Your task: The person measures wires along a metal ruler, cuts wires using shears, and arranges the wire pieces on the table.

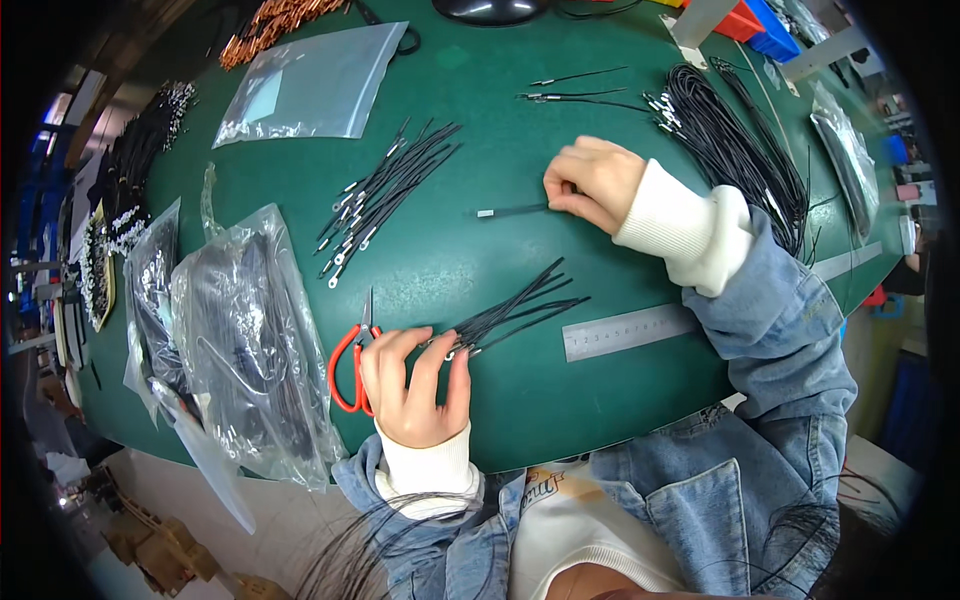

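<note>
My left hand [415, 385] is closed at the near end of a bundle of short black wires [530, 308], its fingertips around their metal terminals. The loose ends fan out to the right on the green mat. Farther right, my right hand [597, 185] pinches a dark wire [518, 210] whose pale metal end points left, just over or on the mat; the fingers partly hide it. Red-handled scissors [345, 370] lie right beside my left hand, blades pointing away. A loose pile of black wires with ring terminals [385, 195] lies beyond it.
Clear plastic bags of black wires [250, 350] cover the left edge. A flat bag [310, 85] and copper-coloured parts [275, 28] lie at the back. A metal ruler [625, 335] sits under my right forearm. Long black cables [735, 140] and single wires [585, 97] are at the right.
</note>
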Available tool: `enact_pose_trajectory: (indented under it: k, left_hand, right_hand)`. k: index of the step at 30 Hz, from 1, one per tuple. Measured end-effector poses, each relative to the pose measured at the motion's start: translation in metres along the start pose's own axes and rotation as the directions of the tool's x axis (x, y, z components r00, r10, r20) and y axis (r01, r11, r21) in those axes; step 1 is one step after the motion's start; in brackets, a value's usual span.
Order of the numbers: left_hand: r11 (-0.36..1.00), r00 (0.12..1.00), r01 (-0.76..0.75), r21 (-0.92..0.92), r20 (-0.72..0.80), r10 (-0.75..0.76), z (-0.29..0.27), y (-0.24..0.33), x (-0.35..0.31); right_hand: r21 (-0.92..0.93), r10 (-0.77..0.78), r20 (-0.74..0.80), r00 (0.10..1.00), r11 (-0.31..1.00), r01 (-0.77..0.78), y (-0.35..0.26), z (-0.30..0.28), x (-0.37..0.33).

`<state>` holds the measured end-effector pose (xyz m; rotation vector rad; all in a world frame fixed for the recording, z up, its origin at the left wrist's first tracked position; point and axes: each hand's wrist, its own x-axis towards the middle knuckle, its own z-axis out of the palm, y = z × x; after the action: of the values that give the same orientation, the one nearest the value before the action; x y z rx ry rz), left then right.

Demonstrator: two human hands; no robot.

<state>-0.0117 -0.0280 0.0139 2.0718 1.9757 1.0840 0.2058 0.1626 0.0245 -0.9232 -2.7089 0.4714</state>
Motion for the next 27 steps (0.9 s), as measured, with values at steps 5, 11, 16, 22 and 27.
enact_pose_trajectory:
  k: [5,11,16,22,27]
  left_hand:
    - [0.999,0.999,-0.003,-0.047,-0.048,0.001,0.0,-0.001,-0.002]
    - [0.968,0.977,-0.146,-0.204,0.127,0.174,0.011,0.025,-0.011]
    - [0.956,0.937,-0.24,-0.168,0.216,0.273,0.031,0.034,-0.011]
    - [0.94,0.921,-0.283,-0.19,0.219,0.322,0.039,0.039,-0.007]
    - [0.958,0.939,-0.238,-0.159,0.213,0.269,0.036,0.045,-0.005]
  right_hand:
    - [0.473,0.039,0.214,0.976,0.87,-0.138,-0.034,-0.027,-0.018]
    - [0.542,0.223,0.306,0.926,0.758,-0.362,-0.058,-0.026,-0.089]
    - [0.446,0.378,0.23,0.897,0.778,-0.442,-0.068,-0.006,-0.117]
    - [0.404,0.382,0.103,0.918,0.828,-0.39,-0.071,0.004,-0.131]
    - [0.12,0.23,-0.206,0.951,0.971,-0.209,-0.081,0.006,-0.145]
